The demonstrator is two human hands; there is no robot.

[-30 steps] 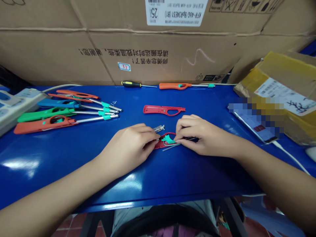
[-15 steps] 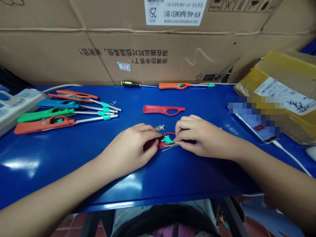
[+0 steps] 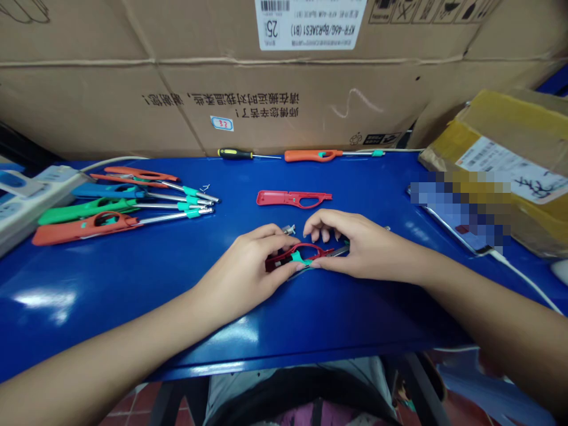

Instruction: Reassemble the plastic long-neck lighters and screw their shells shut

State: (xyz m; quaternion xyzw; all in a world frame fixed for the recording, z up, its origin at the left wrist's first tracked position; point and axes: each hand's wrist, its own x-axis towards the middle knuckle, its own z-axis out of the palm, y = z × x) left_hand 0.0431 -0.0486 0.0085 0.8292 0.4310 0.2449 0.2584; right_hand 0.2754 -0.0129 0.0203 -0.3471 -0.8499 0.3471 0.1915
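My left hand grips the left end of a red lighter casing half, thumb and fingers on either side of it. A green trigger sits in the casing below its finger loop. My right hand is at the casing's right side with fingers raised and apart, its thumb touching the lower edge near the trigger. Beneath that hand a metal rod shows in part. Just behind my left fingers lies a small silvery part. The other red casing half lies farther back.
Several lighters, among them a green one, lie at left beside a white power strip. Small screws lie near them. A screwdriver and an orange lighter lie along the large carton. A phone lies right.
My right fingers have lifted and spread from their pinch near the trigger. My left thumb has moved right along the casing, toward the trigger.
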